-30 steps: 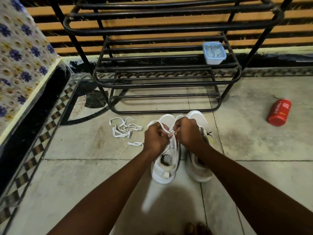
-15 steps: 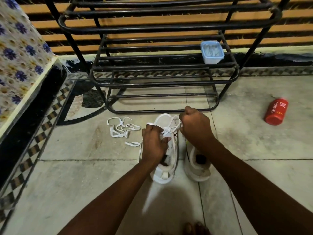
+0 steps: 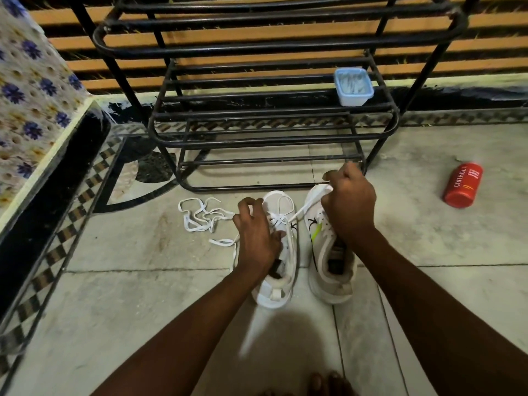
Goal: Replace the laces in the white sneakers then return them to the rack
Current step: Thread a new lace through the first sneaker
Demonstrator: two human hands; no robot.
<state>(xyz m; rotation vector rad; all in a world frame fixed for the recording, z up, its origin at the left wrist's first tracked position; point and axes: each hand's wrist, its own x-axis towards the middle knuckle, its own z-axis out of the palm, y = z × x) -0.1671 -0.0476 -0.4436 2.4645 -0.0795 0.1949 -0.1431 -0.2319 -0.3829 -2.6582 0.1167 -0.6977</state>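
A person is looking down at two white sneakers standing side by side on a tiled floor [image 3: 114, 324], at the centre of the frame, toes pointing toward a black metal shoe rack [image 3: 271, 138] just above them. The left hand [image 3: 258, 238] is lying over the left sneaker [image 3: 274, 295], fingers curled around its forefoot and gripping it; whether it is also pinching a lace end is hidden. The right hand [image 3: 350, 207] is clenched around a flat white lace [image 3: 303, 211], holding it taut from the left sneaker's eyelets up across the toe of the right sneaker [image 3: 328, 281].

A spare lace [image 3: 200, 215] is lying tangled on the floor at centre left. A small blue tub [image 3: 353, 87] is sitting on a rack shelf, and a red can [image 3: 463, 185] is lying at far right.

The lace is looking soft, limp and light, so pinching it close to its tip is probably the surest hold for threading. The sneakers are likely light and pliable, best lifted at the heel collar.
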